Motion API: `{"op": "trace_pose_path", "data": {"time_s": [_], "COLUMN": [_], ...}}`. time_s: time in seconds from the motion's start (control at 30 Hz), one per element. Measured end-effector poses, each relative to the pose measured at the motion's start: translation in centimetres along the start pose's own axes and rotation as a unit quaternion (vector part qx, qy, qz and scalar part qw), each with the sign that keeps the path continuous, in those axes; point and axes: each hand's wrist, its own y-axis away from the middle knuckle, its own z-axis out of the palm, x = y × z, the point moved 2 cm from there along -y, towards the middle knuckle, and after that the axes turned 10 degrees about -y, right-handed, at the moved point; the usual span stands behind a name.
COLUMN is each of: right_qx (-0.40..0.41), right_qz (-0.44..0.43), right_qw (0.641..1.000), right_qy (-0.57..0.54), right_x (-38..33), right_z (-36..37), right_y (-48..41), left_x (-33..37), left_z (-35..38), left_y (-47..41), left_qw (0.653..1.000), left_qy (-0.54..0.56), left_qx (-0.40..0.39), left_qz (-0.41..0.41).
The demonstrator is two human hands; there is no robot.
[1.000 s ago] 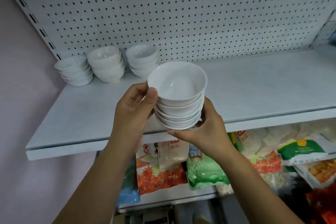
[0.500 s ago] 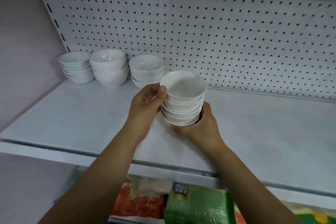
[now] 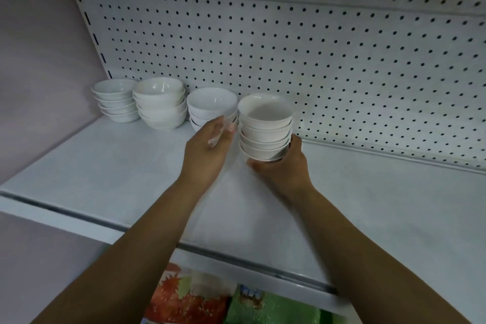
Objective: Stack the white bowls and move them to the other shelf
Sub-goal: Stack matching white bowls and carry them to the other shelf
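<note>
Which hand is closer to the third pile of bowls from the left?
Left. The left hand is just in front of the third pile, overlapping it in view. The right hand grips the base of the held stack, which stands between it and that pile.

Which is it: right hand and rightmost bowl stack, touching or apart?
Touching. The head view shows the right hand cupping the base of the stack, thumb in front, fingers curled round its right side.
</note>
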Motion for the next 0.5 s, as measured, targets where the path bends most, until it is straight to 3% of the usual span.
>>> {"op": "trace_pose_path", "data": {"time_s": [0.1, 0.23, 0.5], "right_qx": [0.013, 0.047, 0.098], "right_qz": [0.01, 0.026, 0.03], "right_qw": [1.0, 0.998, 0.994], "right_qy": [-0.004, -0.021, -0.03], "right_x": [0.0, 0.5, 0.6], "right_z": [0.3, 1.5, 4.3], "right_y": [-1.7, -3.5, -4.6], "left_x": [-2.1, -5.4, -8.0], "left_z": [-1.3, -2.4, -2.5], "left_y": [0.8, 2.0, 2.6], "left_qw": [0.976, 0.899, 0.894], "left_qy": [-0.213, -0.434, -0.446], "left_qx": [0.012, -0.051, -0.02], "left_qz": [0.035, 0.021, 0.031]}}
